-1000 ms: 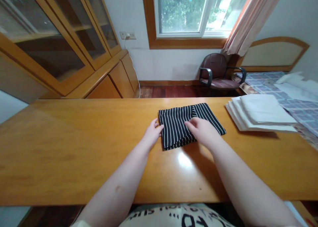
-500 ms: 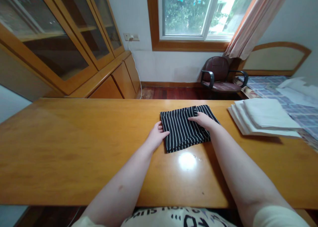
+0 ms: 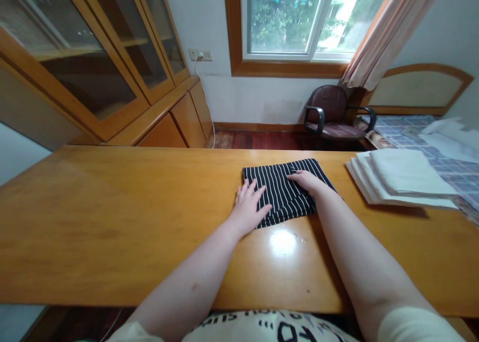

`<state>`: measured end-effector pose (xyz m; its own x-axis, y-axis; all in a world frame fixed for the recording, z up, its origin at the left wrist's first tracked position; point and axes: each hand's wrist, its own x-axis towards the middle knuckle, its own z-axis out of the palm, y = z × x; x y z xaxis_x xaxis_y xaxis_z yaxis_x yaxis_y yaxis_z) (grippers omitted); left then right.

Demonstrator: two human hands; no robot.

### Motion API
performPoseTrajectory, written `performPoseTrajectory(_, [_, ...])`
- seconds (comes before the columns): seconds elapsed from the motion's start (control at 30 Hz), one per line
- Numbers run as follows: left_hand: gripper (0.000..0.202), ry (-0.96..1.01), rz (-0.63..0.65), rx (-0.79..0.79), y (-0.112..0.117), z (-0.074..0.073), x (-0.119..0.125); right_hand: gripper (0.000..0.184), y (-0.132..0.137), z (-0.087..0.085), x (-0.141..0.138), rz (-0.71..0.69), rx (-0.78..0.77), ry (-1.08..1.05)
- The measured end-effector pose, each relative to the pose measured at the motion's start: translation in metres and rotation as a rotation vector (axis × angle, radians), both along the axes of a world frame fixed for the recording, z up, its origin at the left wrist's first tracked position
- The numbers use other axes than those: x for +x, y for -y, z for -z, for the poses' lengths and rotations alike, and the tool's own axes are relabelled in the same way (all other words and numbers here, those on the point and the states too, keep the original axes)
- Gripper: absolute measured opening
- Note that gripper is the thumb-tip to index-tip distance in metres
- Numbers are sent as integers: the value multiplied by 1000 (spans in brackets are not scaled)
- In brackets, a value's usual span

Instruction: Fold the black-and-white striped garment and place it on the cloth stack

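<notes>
A black cloth garment with white stripes [image 3: 277,187] lies folded on the wooden table [image 3: 130,222]; I cannot tell which kind of garment it is. My left hand [image 3: 249,210] rests palm down over its left edge, fingers spread. On the right part of the cloth lies my right hand [image 3: 306,181], its fingers stretched out to the left over the stripes. The folds show as layers along the near edge, partly covered by my left hand.
White folded sheets or cloths [image 3: 400,177] are stacked at the table's right. Beyond the far edge stand an office chair [image 3: 333,112] and a bed with a checked cover [image 3: 407,132]. A glass-fronted cabinet [image 3: 149,102] is at the left.
My left hand has moved from the cloth's left edge onto its top, and its fingers have spread flat. My right hand has stayed nearly in place on the cloth.
</notes>
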<state>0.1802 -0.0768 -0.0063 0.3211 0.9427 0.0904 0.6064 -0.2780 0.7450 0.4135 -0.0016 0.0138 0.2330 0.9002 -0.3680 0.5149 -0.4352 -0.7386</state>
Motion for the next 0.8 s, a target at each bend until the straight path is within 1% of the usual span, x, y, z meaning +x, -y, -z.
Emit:
performPoseTrajectory(0.07, [59,-138,170,88,7,-2,8,61,-2,8,5,-25,13,84])
performPoseTrajectory(0.13, [54,-252,265,184,11,0,15,65,-4,12,7,-76,39,155])
performPoseTrajectory(0.2, [39,-356,292,255,14,2,20,66,-4,12,7,-106,78,216])
performPoseTrajectory(0.23, [31,-400,293,278,15,4,22,65,-3,12,7,-119,94,212])
performPoseTrajectory(0.3, [20,-458,309,315,16,5,24,58,-2,12,7,-156,108,131])
performPoseTrajectory(0.37, [19,-478,355,348,17,6,23,48,-1,14,6,-192,111,72])
performPoseTrajectory(0.43, [19,-489,411,375,17,6,23,42,-2,16,5,-186,129,129])
performPoseTrajectory(0.53, [16,-534,466,395,17,4,24,40,-7,18,0,-141,173,231])
performPoseTrajectory(0.63, [14,-570,478,401,17,1,24,38,-13,16,-5,-140,196,239])
performPoseTrajectory(0.7, [15,-567,483,414,18,-2,23,34,-15,14,-8,-181,261,184])
performPoseTrajectory(0.8, [19,-546,480,430,22,-5,22,30,-17,14,-11,-243,389,-22])
